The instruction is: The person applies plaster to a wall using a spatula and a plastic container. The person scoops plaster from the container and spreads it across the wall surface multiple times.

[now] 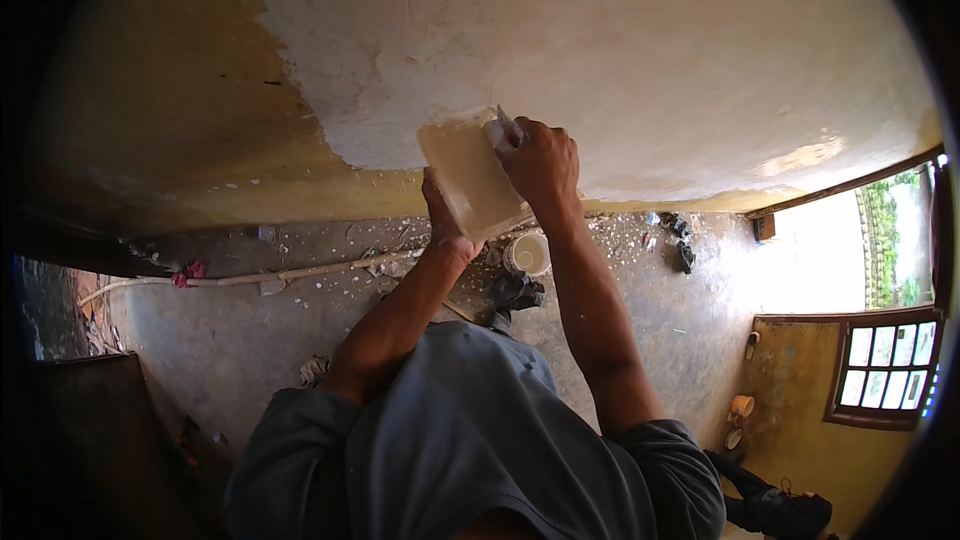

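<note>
In front of the wall, my left hand [445, 215] is closed on the lower left side of a rectangular beige plastic tray [470, 175], which is tilted. What lies in the tray cannot be made out. My right hand [540, 165] grips a flat putty knife [503, 127], its pale blade pointing up at the tray's upper right corner. The handle is mostly hidden by the fingers. Beyond both hands rises the wall, with a whitish coated area [600, 50] and a bare yellow-brown area [180, 110] to its left.
A white bucket [528, 254] stands on the floor below my hands, beside a black crumpled thing [515, 292]. Along the wall base lie a long pole [270, 277], a pink cloth [188, 273] and scattered pale flakes. A bright doorway [810, 260] and a window [885, 365] are at right.
</note>
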`<control>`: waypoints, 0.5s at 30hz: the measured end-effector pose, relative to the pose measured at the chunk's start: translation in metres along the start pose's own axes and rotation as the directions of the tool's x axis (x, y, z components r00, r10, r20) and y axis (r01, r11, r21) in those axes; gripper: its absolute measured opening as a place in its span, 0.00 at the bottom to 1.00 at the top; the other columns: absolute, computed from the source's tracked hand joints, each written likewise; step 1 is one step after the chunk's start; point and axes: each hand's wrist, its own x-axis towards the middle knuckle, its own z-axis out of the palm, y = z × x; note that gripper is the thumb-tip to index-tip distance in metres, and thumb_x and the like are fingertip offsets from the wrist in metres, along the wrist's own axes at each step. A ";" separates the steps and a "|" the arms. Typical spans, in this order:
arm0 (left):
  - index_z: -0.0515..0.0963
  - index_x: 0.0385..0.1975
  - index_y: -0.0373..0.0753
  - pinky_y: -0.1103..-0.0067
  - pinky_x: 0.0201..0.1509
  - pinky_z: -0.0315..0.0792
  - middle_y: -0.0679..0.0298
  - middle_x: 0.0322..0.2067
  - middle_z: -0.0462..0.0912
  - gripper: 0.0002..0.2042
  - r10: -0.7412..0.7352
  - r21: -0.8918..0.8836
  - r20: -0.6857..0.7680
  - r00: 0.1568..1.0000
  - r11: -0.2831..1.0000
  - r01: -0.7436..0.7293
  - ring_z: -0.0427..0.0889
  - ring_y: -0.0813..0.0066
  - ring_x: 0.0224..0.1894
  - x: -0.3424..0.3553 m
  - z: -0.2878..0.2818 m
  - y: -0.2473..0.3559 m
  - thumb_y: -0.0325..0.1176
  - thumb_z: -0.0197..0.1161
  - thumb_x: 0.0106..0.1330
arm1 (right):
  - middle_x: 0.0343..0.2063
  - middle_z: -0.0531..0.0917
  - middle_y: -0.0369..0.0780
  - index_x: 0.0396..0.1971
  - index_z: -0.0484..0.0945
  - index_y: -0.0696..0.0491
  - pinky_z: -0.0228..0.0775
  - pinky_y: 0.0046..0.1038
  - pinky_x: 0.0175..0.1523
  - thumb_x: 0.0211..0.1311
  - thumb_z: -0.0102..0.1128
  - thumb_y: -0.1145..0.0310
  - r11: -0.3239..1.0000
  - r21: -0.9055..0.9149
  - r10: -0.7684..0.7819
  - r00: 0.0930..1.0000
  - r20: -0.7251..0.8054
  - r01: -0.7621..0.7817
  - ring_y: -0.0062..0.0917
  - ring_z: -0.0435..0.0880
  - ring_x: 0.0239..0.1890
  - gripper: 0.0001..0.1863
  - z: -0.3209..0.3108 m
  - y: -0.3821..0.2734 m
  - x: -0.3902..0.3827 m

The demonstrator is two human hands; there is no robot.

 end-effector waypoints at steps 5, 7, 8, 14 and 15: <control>0.67 0.60 0.47 0.66 0.61 0.71 0.64 0.55 0.74 0.35 0.014 0.054 -0.119 0.993 0.999 -0.008 0.74 0.66 0.57 -0.004 0.005 -0.002 0.68 0.48 0.62 | 0.23 0.82 0.50 0.29 0.83 0.53 0.74 0.44 0.40 0.50 0.62 0.61 0.999 0.033 -0.029 0.997 0.068 0.026 0.48 0.82 0.30 0.12 0.007 -0.009 -0.008; 0.66 0.61 0.47 0.66 0.62 0.70 0.64 0.56 0.73 0.37 0.012 0.078 -0.104 0.995 0.997 -0.004 0.73 0.66 0.58 -0.005 0.006 -0.002 0.69 0.47 0.61 | 0.23 0.82 0.50 0.29 0.83 0.53 0.74 0.43 0.40 0.49 0.62 0.61 0.998 0.048 -0.052 0.996 0.079 0.048 0.48 0.82 0.30 0.12 0.007 -0.015 -0.013; 0.66 0.62 0.48 0.65 0.62 0.69 0.64 0.57 0.73 0.37 0.009 0.086 -0.087 0.996 0.996 -0.002 0.73 0.66 0.59 -0.005 0.007 -0.002 0.70 0.46 0.61 | 0.23 0.82 0.50 0.29 0.83 0.53 0.74 0.43 0.40 0.49 0.62 0.61 0.997 0.055 -0.064 0.994 0.087 0.059 0.48 0.82 0.30 0.12 0.007 -0.018 -0.015; 0.64 0.63 0.52 0.63 0.63 0.69 0.64 0.59 0.71 0.39 -0.053 0.080 -0.117 0.992 0.995 0.062 0.71 0.65 0.61 -0.004 0.007 -0.001 0.74 0.43 0.59 | 0.22 0.82 0.50 0.31 0.84 0.54 0.75 0.42 0.41 0.48 0.64 0.60 0.992 0.101 -0.089 0.990 0.110 0.078 0.48 0.83 0.30 0.14 0.010 -0.030 -0.023; 0.64 0.64 0.52 0.63 0.63 0.69 0.64 0.60 0.71 0.39 -0.052 0.085 -0.125 0.991 0.994 0.063 0.71 0.65 0.62 -0.004 0.007 -0.001 0.74 0.42 0.59 | 0.22 0.83 0.50 0.32 0.84 0.53 0.76 0.42 0.41 0.48 0.64 0.59 0.991 0.117 -0.084 0.990 0.111 0.071 0.48 0.83 0.30 0.15 0.009 -0.032 -0.023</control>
